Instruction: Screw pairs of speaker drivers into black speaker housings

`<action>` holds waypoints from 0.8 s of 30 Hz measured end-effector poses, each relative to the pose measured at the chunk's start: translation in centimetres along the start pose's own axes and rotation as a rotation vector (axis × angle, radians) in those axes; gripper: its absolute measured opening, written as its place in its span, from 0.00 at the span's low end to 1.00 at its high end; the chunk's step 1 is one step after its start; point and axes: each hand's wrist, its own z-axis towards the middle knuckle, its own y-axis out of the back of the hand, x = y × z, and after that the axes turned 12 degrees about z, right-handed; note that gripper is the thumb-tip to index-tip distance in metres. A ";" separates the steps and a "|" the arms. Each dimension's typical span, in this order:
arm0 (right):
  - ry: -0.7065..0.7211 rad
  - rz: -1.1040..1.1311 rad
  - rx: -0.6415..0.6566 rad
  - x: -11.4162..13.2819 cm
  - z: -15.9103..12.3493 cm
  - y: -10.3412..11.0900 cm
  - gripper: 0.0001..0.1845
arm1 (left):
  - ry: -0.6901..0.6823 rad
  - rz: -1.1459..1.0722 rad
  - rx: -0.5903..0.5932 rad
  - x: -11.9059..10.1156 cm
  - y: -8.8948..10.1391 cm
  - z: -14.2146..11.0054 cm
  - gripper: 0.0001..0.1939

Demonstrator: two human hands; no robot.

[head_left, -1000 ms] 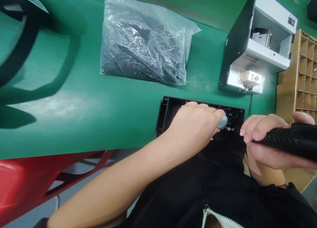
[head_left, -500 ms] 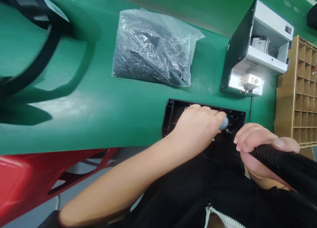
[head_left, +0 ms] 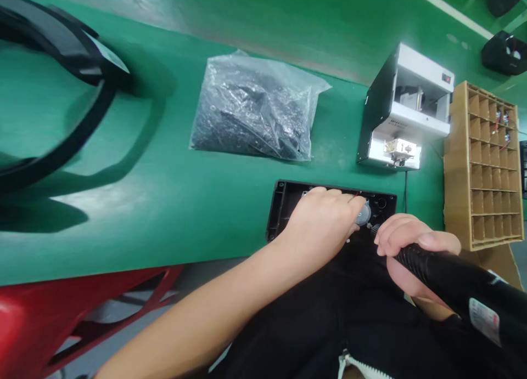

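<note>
1. Resting the left hand (head_left: 321,225) on a black plastic case (head_left: 284,198), fingers pressed together and curved over the inside of the case; impossible to tell whether they pinch anything beneath them.
2. Lying flat on the green table (head_left: 144,214), the case sits near the table's near edge, right of centre, with its long side running left to right.
3. Showing just beyond the left hand's fingertips, a round metal disc (head_left: 363,214) inside the case, with a thin red wire (head_left: 356,194) close by.
4. Wrapping the right hand (head_left: 411,247) around the black grip of an electric screwdriver (head_left: 444,277), fingers closed and thumb lying along the top, with the tool's narrow end angled toward the case, just beside the disc.
5. Lying farther left on the table, a clear plastic bag (head_left: 251,113) filled with small dark parts.
6. Standing at the far right of the table, a black and white screw feeder (head_left: 395,116), with a cardboard divider rack (head_left: 481,165) just to its right.
7. Curving across the left of the table, a blurred black loop (head_left: 61,94).
8. Showing below the table's near edge, a red chair (head_left: 41,313).
</note>
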 end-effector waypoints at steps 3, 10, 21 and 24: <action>-0.111 0.071 -0.157 0.7 2.3 0.3 0.38 | -0.012 0.021 -0.065 0.4 -0.1 -0.5 0.16; 0.082 -0.071 -0.351 -1.3 13.3 4.1 0.33 | -0.110 0.009 -0.366 1.9 -0.7 -3.4 0.07; 0.055 -0.138 -0.405 -5.4 14.5 3.4 0.41 | -0.106 -0.027 -0.494 1.9 -1.5 -4.2 0.16; 0.052 -0.156 -0.387 -5.4 14.5 3.6 0.41 | -0.102 -0.027 -0.495 1.8 -1.5 -4.1 0.14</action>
